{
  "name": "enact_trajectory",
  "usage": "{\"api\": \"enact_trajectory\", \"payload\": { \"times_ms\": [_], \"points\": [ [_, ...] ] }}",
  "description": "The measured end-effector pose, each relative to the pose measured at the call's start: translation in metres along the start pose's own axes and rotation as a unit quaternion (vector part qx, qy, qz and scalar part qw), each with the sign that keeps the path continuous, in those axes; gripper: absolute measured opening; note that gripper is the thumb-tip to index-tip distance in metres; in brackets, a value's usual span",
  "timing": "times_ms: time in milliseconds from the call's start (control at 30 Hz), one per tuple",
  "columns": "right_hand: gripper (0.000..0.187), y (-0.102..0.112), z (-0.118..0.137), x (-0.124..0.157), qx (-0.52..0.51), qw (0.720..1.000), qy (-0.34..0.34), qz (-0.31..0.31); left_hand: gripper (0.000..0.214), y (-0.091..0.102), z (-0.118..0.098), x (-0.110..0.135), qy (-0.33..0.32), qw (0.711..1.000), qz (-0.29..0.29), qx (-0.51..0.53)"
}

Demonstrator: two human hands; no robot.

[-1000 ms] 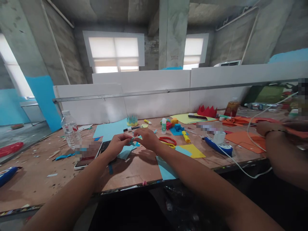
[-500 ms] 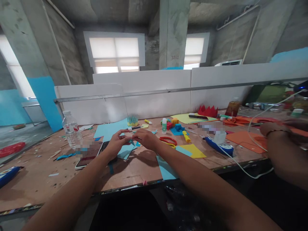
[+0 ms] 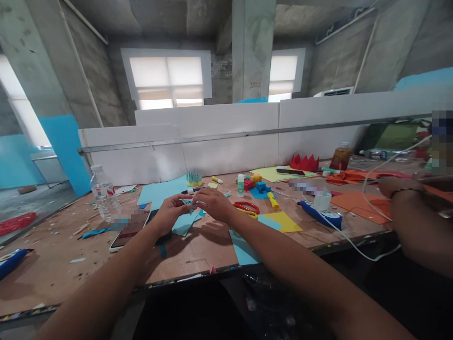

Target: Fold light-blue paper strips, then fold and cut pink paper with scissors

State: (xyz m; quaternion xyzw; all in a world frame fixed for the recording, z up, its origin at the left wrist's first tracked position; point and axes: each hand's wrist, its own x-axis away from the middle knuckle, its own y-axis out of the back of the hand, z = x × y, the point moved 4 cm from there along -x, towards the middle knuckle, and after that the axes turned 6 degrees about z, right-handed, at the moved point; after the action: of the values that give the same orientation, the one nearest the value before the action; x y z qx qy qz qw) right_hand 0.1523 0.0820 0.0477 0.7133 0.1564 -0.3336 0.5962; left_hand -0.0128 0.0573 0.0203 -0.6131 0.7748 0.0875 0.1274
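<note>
Above the wooden table [image 3: 63,264], my left hand [image 3: 171,213] and my right hand [image 3: 214,204] meet fingertip to fingertip. Both pinch a small folded piece of light blue paper [image 3: 191,206] between them. Under the hands lies a light blue paper sheet [image 3: 184,224]. A phone [image 3: 129,230] lies just left of my left wrist. Red-handled scissors [image 3: 247,208] rest right of my right hand.
A water bottle [image 3: 104,194] stands at the left. Blue [image 3: 161,191] and yellow paper sheets [image 3: 283,221], glue sticks, a blue paper crown [image 3: 194,178] and a red one [image 3: 304,164] lie around. A white partition [image 3: 219,137] backs the table. Another person's arm [image 3: 410,212] works at the right, near a white cable [image 3: 348,241].
My hands have stayed together on the small blue piece, shifting slightly up and back. The other person's hand at the right has moved a little.
</note>
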Motion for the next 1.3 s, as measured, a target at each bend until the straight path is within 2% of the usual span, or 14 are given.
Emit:
{"api": "enact_trajectory", "payload": {
  "times_ms": [133,300,533,733,1067,1233,1300],
  "points": [
    [0.012,-0.002,0.0,0.0,0.025,1.0,0.003,-0.001,0.053,-0.001,-0.001,0.002,0.004,1.0,0.012,0.013],
    [0.005,-0.003,-0.001,0.001,0.039,0.998,-0.04,-0.006,0.055,-0.003,0.003,-0.001,-0.013,1.0,0.002,0.014],
    [0.012,0.001,-0.003,0.005,-0.093,0.991,-0.058,-0.073,0.062,-0.001,0.002,-0.003,-0.042,0.999,-0.025,0.016],
    [0.009,-0.006,-0.012,0.005,-0.151,0.983,-0.07,-0.073,0.068,-0.002,0.0,-0.001,-0.044,0.999,-0.026,0.015],
    [0.007,-0.009,-0.005,0.004,-0.066,0.995,-0.066,-0.044,0.069,-0.001,0.003,-0.001,-0.043,0.998,-0.029,-0.018],
    [0.012,-0.011,0.002,0.002,0.08,0.996,-0.047,0.001,0.073,-0.004,0.002,-0.002,-0.058,0.995,-0.036,-0.068],
    [0.014,-0.012,0.002,0.001,0.105,0.993,-0.046,0.009,0.068,-0.004,0.0,-0.002,-0.071,0.991,-0.031,-0.107]
  ]
}}
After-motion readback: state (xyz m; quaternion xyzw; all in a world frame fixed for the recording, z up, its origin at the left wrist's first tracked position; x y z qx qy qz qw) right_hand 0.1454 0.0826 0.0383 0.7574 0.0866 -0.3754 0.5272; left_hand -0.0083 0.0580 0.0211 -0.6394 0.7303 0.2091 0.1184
